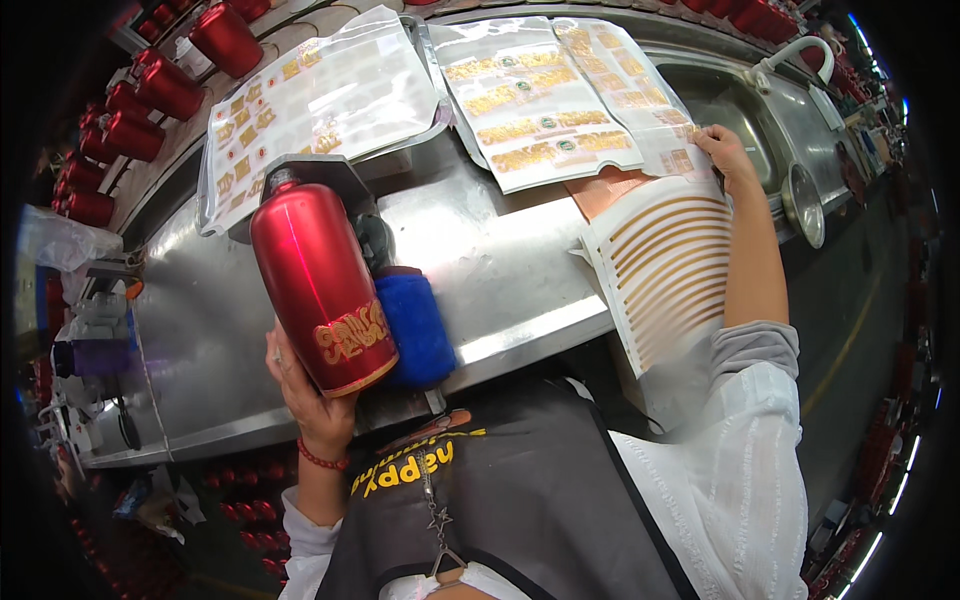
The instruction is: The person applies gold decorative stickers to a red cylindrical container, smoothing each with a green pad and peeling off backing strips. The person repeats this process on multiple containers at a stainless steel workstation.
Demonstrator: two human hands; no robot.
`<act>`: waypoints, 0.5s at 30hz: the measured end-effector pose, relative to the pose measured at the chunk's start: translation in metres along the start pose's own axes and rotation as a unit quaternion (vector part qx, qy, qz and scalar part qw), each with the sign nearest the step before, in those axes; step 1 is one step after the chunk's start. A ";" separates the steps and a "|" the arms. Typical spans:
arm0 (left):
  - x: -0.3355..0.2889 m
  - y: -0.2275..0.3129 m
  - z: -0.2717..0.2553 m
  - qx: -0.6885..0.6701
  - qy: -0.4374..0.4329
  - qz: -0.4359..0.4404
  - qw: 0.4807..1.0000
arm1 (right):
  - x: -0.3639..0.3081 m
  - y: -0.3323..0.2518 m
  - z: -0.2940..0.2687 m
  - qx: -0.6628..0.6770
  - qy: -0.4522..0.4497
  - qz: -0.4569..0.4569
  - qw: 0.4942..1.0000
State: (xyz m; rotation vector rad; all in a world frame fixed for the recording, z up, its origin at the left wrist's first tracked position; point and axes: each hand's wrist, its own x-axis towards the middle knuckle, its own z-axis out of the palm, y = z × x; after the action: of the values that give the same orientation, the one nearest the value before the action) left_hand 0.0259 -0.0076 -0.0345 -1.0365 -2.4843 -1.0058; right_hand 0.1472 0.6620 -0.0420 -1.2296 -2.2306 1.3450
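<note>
A steel worktop (480,250) spans the frame. Gold-patterned decal sheets (545,100) lie at upper centre, a gold-striped sheet (665,275) below them to the right. Left of centre, a red metal bottle (310,265) tilts, a blue fabric block (420,330) just beside it. The right hand (730,158) has its fingers bunched at the decal sheets' right edge; whether they pinch, I cannot tell. The left hand (312,408) grips the bottle's lower end, fingers partly curled. A gold decal (352,333) sits near the bottle's base.

There were two hands: left hand (308,390) at eight o'clock, right hand (728,155) at two; one held bottle (316,275) at nine; one tap (808,43) at two; at least seven red bottles (135,133), hard to count, at ten.
</note>
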 end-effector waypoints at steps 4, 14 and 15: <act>0.002 0.004 -0.001 -0.003 -0.002 -0.002 1.000 | -0.004 -0.001 0.006 -0.226 0.136 -0.188 0.946; 0.001 0.002 0.000 -0.015 0.005 -0.012 1.000 | -0.050 -0.104 0.020 -0.253 0.176 -0.462 0.831; 0.002 0.005 0.000 -0.017 0.007 -0.017 1.000 | -0.042 -0.117 0.028 -0.168 0.118 -0.450 0.869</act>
State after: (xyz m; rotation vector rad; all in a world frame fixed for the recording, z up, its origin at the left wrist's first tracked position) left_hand 0.0276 -0.0041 -0.0309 -0.9958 -2.4897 -1.0666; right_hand 0.0938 0.5882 0.0469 -0.2583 -2.3936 0.4286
